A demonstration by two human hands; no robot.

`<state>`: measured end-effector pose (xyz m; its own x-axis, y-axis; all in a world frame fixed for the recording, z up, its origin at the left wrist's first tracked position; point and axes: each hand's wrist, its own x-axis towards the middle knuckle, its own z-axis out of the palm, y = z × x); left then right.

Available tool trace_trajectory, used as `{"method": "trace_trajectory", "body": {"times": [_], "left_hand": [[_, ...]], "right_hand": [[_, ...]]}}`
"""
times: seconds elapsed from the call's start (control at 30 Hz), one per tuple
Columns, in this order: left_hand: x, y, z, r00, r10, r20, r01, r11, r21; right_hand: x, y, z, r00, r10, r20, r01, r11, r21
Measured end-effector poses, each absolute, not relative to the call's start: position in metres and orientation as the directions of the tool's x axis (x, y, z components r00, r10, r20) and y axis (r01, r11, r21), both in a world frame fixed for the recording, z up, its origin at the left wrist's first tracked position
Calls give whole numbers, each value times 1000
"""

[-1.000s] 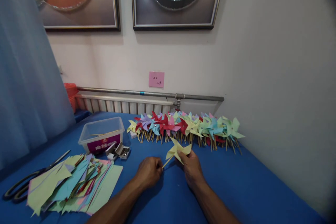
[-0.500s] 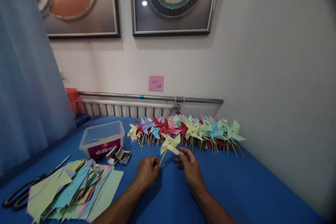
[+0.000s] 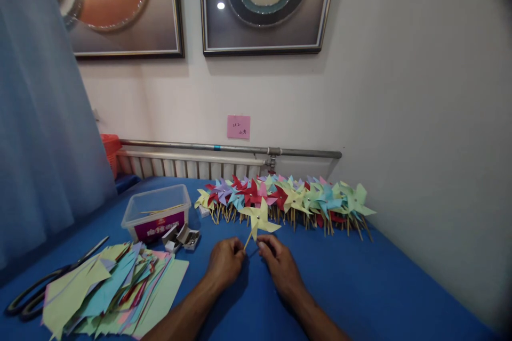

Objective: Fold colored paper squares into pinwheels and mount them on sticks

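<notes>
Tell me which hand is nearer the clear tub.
Left. The left hand sits right of the tub, at the pinwheel's stick; the right hand is farther right.

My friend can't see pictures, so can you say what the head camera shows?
Two hands, left hand and right hand, hold a yellow paper pinwheel by its stick over a blue table. Behind it lies a row of colourful pinwheels; cut paper is piled at left.

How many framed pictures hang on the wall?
2. The left framed picture hangs above the curtain's edge; the right framed picture hangs above the pink note. Both are cropped at the top.
</notes>
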<state>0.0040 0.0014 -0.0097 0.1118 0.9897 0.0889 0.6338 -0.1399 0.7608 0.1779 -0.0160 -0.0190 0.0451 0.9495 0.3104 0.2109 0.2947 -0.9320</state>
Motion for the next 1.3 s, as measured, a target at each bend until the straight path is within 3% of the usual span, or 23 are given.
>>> {"method": "trace_trajectory", "body": {"times": [0.13, 0.23, 0.53, 0.63, 0.7, 0.93, 1.07, 1.2, 1.3], "left_hand": [[3, 2, -10, 90, 993, 76, 640, -116, 759], [3, 1, -10, 92, 994, 63, 646, -108, 756], [4, 1, -8, 86, 993, 80, 651, -117, 750], [3, 1, -8, 88, 991, 97, 649, -131, 750], [3, 0, -6, 91, 991, 98, 652, -133, 747], [3, 0, -5, 95, 994, 62, 678, -110, 726], [5, 1, -9, 120, 990, 72, 643, -133, 754], [6, 0, -11, 128, 988, 86, 617, -148, 773], [6, -1, -12, 136, 986, 97, 612, -161, 775]], "right_hand": [[185, -6, -22, 258, 932, 253, 104, 233, -967], [194, -3, -20, 375, 876, 302, 120, 277, -953], [185, -20, -13, 165, 870, 465, 349, 389, -853], [177, -26, -9, 67, 880, 471, 360, 419, -834], [175, -26, -8, 94, 885, 455, 335, 402, -852], [195, -2, -21, 426, 881, 208, 19, 221, -975], [197, 3, -22, 379, 918, 113, -162, 186, -969], [185, -6, -18, 219, 976, 17, -351, 95, -931], [179, -11, -18, 161, 987, 7, -409, 73, -910]]}}
